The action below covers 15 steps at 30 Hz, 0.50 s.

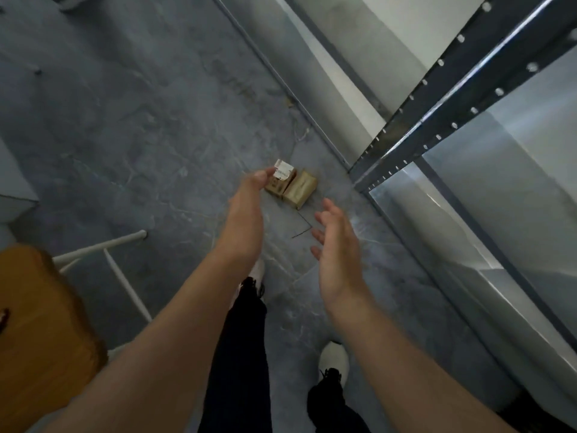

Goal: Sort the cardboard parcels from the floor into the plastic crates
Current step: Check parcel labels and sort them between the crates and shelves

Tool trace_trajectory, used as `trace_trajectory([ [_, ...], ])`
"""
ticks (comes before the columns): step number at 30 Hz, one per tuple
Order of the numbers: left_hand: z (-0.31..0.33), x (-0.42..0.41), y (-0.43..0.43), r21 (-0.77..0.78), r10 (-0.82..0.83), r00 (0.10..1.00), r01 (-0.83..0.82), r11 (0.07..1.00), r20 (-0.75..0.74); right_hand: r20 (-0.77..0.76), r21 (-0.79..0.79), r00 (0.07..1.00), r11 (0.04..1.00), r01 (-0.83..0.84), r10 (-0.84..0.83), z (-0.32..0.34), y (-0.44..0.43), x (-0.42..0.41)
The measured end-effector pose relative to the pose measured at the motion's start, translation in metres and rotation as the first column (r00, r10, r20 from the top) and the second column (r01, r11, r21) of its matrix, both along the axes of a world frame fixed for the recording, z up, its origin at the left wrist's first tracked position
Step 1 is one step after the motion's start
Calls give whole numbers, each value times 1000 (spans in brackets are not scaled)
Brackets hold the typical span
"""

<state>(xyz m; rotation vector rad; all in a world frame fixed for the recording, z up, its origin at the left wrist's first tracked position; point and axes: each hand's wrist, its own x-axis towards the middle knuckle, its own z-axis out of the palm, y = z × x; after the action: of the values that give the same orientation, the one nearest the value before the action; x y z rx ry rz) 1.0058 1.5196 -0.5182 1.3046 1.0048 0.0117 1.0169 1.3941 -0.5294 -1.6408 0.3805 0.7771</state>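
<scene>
Both my arms reach forward and down over the grey floor (125, 135). My left hand (246, 210) is stretched out with the fingers nearly straight and loose, holding nothing. Its fingertips overlap the near-left edge of the labelled parcel (281, 179) from this angle, but I cannot tell whether they touch it or hang above it. My right hand (338, 245) is released too — palm turned inward toward the left one, fingers spread and slightly bent, nothing in it. It is apart from the parcels, nearer to me than they are.

The two cardboard parcels lie on the floor side by side, touching or all but touching. The labelled parcel, on the left, carries a white label at its far end. The plain parcel (302, 189) sits just to its right, brown all over. Both rest close to the foot of a metal rack (437, 101), whose dark perforated upright and beam cross the right side of the view, with pale panels between them.

At my left stands a wooden stool (37, 323) with white legs, well apart from the parcels. Below my arms I see my black trousers (240, 354) and white shoes (334, 357) — one foot ahead of the other.
</scene>
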Motion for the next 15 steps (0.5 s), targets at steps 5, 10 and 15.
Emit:
trace_trajectory([
  [5, -87, 79, 47, -119, -93, 995, 86, 989, -48, -84, -131, 990, 986, 102, -114, -89, 47, 68],
  [10, -166, 132, 76, -157, -210, 973, 193, 968, -94, -155, -185, 977, 976, 114, -143, -163, 65, 108],
  [15, -244, 170, 88, -180, -248, 955, 219, 959, -165, -196, -220, 971, 971, 89, -134, -239, 82, 143],
])
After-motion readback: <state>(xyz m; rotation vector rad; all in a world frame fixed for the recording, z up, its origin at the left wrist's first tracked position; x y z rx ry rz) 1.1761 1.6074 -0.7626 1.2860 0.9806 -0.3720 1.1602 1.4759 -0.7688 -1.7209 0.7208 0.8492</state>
